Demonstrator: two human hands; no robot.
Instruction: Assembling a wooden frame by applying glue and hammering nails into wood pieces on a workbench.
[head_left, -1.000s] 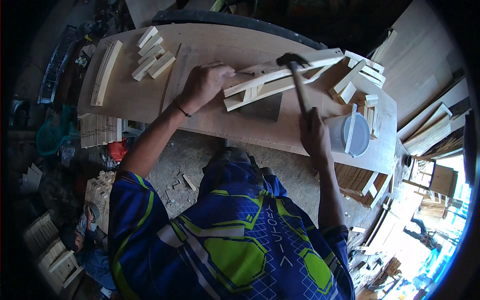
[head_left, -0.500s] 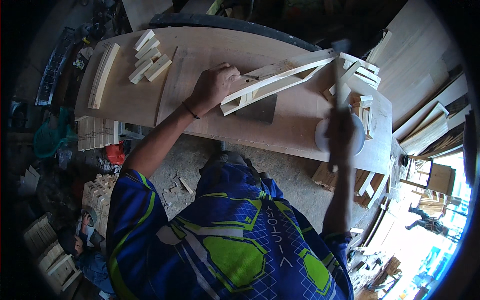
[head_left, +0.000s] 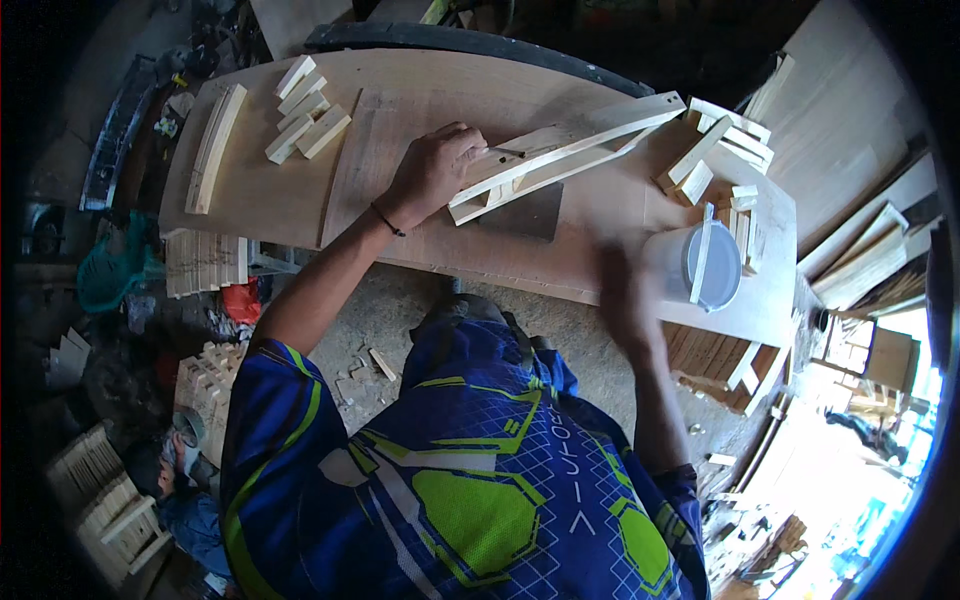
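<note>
My left hand (head_left: 437,172) lies at the near left part of a narrow wooden frame (head_left: 575,143), which slants across the plywood tabletop (head_left: 270,215). Its fingers are pinched together around a thin, dark, nail-like piece whose end sticks out to the right above the wood. Dark holes show in the frame's upper face and at its far right end. My right hand (head_left: 630,300) is smeared by motion beyond the table's near edge, left of a white bucket (head_left: 668,258). It is closed on a hammer, which is itself only a blur now.
Short wood blocks (head_left: 322,132) and a longer strip (head_left: 214,150) lie at the table's left. More cut pieces (head_left: 697,160) are piled at the right. A dark flat plate (head_left: 525,215) sits beneath the frame. At the lower left, another person (head_left: 195,525) is among stacked wood.
My right hand has swung down and left with the hammer, uncovering the bucket. My left hand stays at the frame. The whole view has shifted slightly.
</note>
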